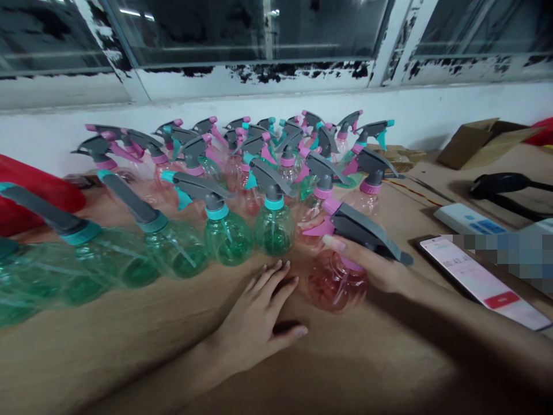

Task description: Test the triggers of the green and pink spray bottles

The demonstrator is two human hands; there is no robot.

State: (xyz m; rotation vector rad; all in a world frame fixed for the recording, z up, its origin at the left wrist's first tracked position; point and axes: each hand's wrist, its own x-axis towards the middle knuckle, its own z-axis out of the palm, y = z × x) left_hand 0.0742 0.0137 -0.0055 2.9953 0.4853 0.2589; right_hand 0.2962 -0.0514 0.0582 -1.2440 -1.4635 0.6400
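Note:
My right hand (367, 259) is closed around the neck of a pink spray bottle (330, 282), just below its grey and pink trigger head. The bottle is upright, near the front of the group. My left hand (263, 311) lies on the tabletop with its fingers stretched out and apart, to the left of that bottle, holding nothing. Just beyond its fingertips are a green spray bottle (275, 230) and another green spray bottle (228, 239), both with grey heads and turquoise collars.
Several more pink and green spray bottles stand behind, up to the white wall (268, 92). To the right are a phone (479, 276) showing a timer, a white device (469, 219), a black object (501, 184) and a cardboard box (475, 141). A red bag (38, 190) lies left.

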